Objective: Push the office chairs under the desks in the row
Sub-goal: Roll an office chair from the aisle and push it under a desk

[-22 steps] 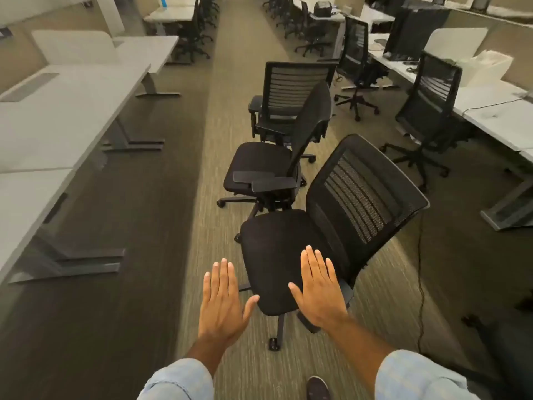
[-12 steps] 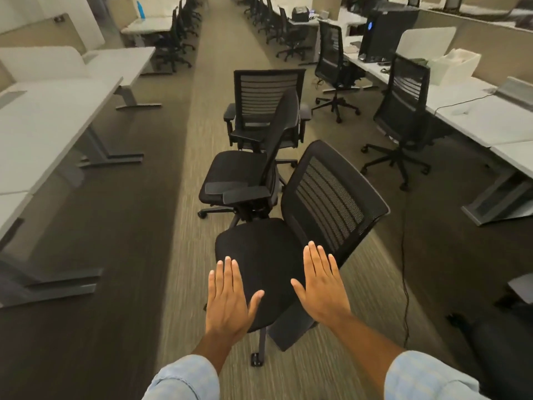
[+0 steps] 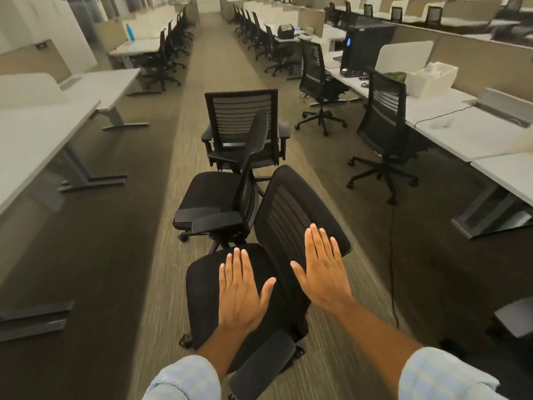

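Three black office chairs stand in the aisle, one behind the other. The nearest chair (image 3: pixel 207 287) is right below me, its mesh back turned to the right. My left hand (image 3: pixel 240 290) hovers flat over its seat, fingers apart, holding nothing. My right hand (image 3: pixel 323 267) is spread flat in front of the chair's mesh back; contact is unclear. The second chair (image 3: pixel 213 194) faces left just beyond. The third chair (image 3: pixel 242 125) stands farther up the aisle with its back toward me. White desks (image 3: pixel 34 140) run along the left.
More white desks (image 3: pixel 450 131) line the right side, with two black chairs (image 3: pixel 383 131) pulled out in front of them. A black cable (image 3: pixel 392 255) trails across the floor on the right. A computer tower (image 3: pixel 363 47) stands on the right desk. Metal desk feet (image 3: pixel 92 180) jut toward the aisle.
I have moved closer to the nearest chair, so it now sits directly under my hands. Both hands stay flat and spread, now raised over the seat and back. The view has tilted up the aisle.
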Tool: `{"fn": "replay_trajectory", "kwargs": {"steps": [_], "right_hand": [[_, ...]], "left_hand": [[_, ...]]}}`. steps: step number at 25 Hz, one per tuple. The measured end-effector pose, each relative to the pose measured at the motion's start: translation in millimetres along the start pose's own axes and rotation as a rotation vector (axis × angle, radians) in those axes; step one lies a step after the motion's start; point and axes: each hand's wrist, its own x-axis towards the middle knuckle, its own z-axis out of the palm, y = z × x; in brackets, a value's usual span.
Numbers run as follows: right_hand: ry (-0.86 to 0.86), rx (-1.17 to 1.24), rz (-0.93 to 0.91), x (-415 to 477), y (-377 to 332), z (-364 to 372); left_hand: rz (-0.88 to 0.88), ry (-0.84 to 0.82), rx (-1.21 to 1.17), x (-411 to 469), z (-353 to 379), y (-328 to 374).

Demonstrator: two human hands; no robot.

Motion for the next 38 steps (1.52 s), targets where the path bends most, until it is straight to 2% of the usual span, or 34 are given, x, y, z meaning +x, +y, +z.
{"fn": "replay_trajectory", "kwargs": {"steps": [5, 12, 17, 25, 28, 32, 35, 38], "right_hand": [[0.025, -0.003, 0.074, 55.6, 34.1, -17.7], [-0.012, 0.013, 0.093, 148.0, 78.3, -35.9], [-0.202, -0.040, -0.223, 235.0, 115.6, -30.3], [-0.361, -0.201, -0.705, 342.9, 140.7, -3.4], [-0.363, -0.145, -0.755, 360.0, 146.5, 13.0], [-0.362, 0.008, -0.752, 356.4, 145.5, 33.2], [-0.318, 0.057, -0.770, 345.4, 146.0, 44.3], [-0.265, 0.014, -0.911, 340.8, 142.8, 45.7]], "left_hand": [[-0.020, 0.002, -0.181, 64.8, -3.5, 36.3], [-0.044, -0.176, -0.401, 128.7, 5.6, 90.0], [-0.101, -0.242, -0.497, 166.8, 17.7, 133.0], [-0.330, -0.257, -0.576, 213.4, 51.4, 205.7], [-0.399, -0.249, -0.560, 209.9, 63.6, 220.5], [-0.513, -0.257, -0.679, 195.1, 62.7, 224.4], [-0.518, -0.248, -0.700, 178.7, 57.5, 222.7], [-0.476, -0.290, -0.670, 161.5, 50.8, 211.8]]}}
